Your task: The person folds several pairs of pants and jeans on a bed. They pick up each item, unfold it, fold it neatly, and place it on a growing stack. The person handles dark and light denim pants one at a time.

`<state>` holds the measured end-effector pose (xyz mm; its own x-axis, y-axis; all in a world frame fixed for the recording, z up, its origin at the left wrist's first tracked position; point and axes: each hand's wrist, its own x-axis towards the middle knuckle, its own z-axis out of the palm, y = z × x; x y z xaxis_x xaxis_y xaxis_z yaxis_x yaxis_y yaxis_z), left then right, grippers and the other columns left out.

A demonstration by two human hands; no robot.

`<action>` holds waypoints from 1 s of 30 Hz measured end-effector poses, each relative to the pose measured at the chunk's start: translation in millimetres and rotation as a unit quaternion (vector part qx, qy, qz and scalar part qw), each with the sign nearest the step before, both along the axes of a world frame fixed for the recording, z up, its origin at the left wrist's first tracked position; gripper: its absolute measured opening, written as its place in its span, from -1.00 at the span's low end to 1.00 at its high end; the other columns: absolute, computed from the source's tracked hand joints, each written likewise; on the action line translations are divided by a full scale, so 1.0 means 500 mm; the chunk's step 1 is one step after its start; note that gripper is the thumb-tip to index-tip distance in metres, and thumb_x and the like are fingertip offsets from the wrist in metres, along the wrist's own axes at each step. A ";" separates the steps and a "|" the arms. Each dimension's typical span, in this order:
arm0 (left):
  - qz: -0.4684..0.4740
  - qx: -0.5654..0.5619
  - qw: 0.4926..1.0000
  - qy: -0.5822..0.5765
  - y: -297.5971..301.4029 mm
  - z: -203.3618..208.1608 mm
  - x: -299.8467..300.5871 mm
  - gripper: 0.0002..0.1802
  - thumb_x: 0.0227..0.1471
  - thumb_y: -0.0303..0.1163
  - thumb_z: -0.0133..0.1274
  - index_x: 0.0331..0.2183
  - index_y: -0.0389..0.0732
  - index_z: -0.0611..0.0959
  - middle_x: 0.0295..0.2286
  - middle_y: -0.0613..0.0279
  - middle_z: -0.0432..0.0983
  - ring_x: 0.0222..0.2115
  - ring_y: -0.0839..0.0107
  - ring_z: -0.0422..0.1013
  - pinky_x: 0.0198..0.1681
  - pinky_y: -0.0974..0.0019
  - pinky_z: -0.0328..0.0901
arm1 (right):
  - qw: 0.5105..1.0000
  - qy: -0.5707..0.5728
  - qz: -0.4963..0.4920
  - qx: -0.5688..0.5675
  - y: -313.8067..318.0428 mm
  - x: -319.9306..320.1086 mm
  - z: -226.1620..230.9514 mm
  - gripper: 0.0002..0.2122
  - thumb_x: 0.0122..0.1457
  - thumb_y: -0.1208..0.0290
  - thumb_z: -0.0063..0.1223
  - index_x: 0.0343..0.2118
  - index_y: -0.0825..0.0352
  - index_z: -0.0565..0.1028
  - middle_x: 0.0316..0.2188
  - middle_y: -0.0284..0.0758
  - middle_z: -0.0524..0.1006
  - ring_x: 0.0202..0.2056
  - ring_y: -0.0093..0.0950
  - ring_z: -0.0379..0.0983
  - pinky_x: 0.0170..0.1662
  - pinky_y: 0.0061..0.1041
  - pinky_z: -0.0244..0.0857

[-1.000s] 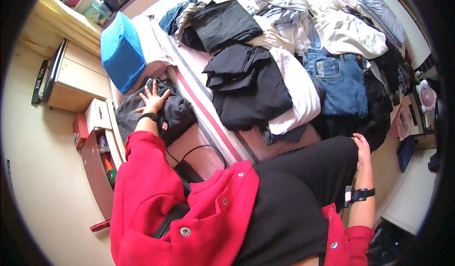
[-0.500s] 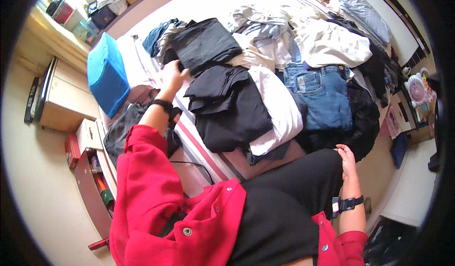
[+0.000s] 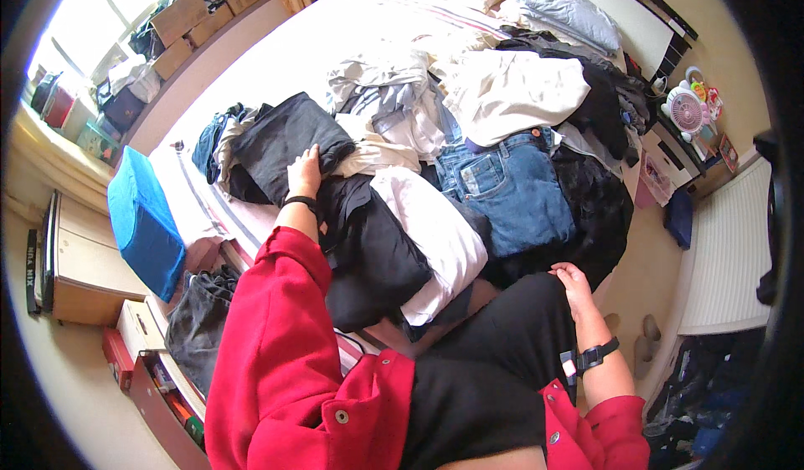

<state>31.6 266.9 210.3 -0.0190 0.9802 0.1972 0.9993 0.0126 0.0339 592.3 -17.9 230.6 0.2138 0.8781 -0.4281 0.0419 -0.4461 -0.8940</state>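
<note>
My left hand [image 3: 305,173] lies on the near right corner of a folded dark grey garment [image 3: 289,143], fingers stretched over the cloth. Just nearer to me is a folded black garment [image 3: 377,252], partly covered by my left forearm. Beside that lies a folded white garment [image 3: 435,231], and further right a pair of blue jeans [image 3: 511,193]. My right hand [image 3: 573,288] rests by my bent knee in black cloth, its fingers loosely extended and nothing seen in them.
A heap of white clothes [image 3: 519,89] and black clothes covers the bed's right side. At the left stand a blue fabric box [image 3: 144,219] and dark grey jeans [image 3: 201,323]. A pink fan [image 3: 687,111] stands on the right, slippers [image 3: 646,336] on the floor.
My left hand has moved from beside the dark grey folded garment onto its near corner. The whole view has shifted, and my right hand stays by the knee.
</note>
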 end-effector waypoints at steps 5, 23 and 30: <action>-0.032 0.010 0.997 -0.076 0.005 0.101 -0.065 -0.57 -0.25 -0.41 0.17 -0.20 -0.15 0.54 -0.34 0.03 0.52 -0.28 0.06 0.43 -0.21 0.14 0.32 | 1.000 0.012 -0.001 -0.008 0.008 0.006 -0.014 -0.83 0.16 0.50 -0.16 -0.23 0.40 0.43 -0.32 -0.27 0.49 -0.24 -0.48 0.40 -0.09 -0.55 0.24; -0.592 0.131 0.763 -0.226 -0.257 0.429 0.348 -0.70 -0.31 -0.47 0.02 -0.37 -0.09 0.61 -0.23 0.31 0.51 -0.04 0.25 0.32 0.11 0.08 -0.02 | 0.822 0.535 0.068 0.181 0.052 -0.081 0.231 -0.34 0.11 -0.22 -0.31 0.04 0.31 0.24 -0.01 -0.09 0.33 -0.01 -0.17 0.28 0.09 -0.14 0.14; -0.256 -0.076 0.821 -0.504 -0.411 0.080 0.468 -0.58 -0.24 -0.76 -0.11 -0.36 -0.12 0.64 0.04 0.07 0.23 0.13 0.09 0.05 0.14 0.19 0.02 | 0.937 0.303 -0.152 0.089 0.006 0.005 0.133 -0.44 -0.04 0.06 0.18 0.03 0.07 0.28 -0.05 -0.39 0.37 -0.03 -0.33 0.28 -0.09 -0.19 0.26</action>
<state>265.3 61.4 250.5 0.3242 0.9226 0.2092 0.3392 -0.3198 0.8847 594.6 -14.9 297.2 0.2305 0.8849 -0.4047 -0.6016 -0.1973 -0.7741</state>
